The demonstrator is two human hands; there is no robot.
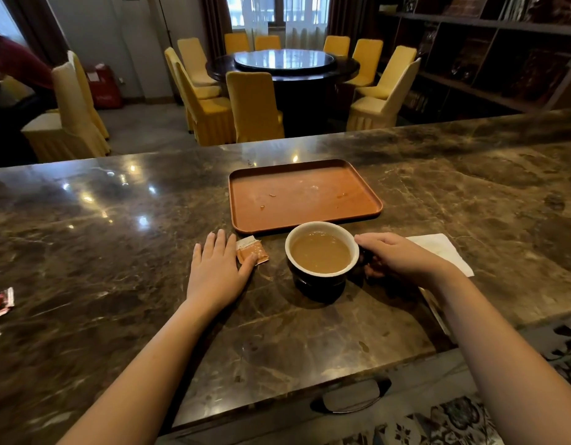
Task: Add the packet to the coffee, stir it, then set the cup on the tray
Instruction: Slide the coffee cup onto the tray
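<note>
A dark cup (321, 282) with a white inner rim holds milky brown coffee and stands on the marble counter, just in front of an empty orange-brown tray (367, 194). My right hand (396, 256) is curled around the cup's right side at the handle. A small orange packet (250, 250) lies flat to the left of the cup. My left hand (215, 268) rests flat on the counter, fingers spread, its thumb tip lying on the packet's near edge.
A white napkin (444, 252) lies right of the cup, partly under my right wrist. A red torn wrapper (1, 301) sits at the far left edge. A drawer handle (351, 398) shows below the counter's front edge. Yellow chairs and a round table stand beyond.
</note>
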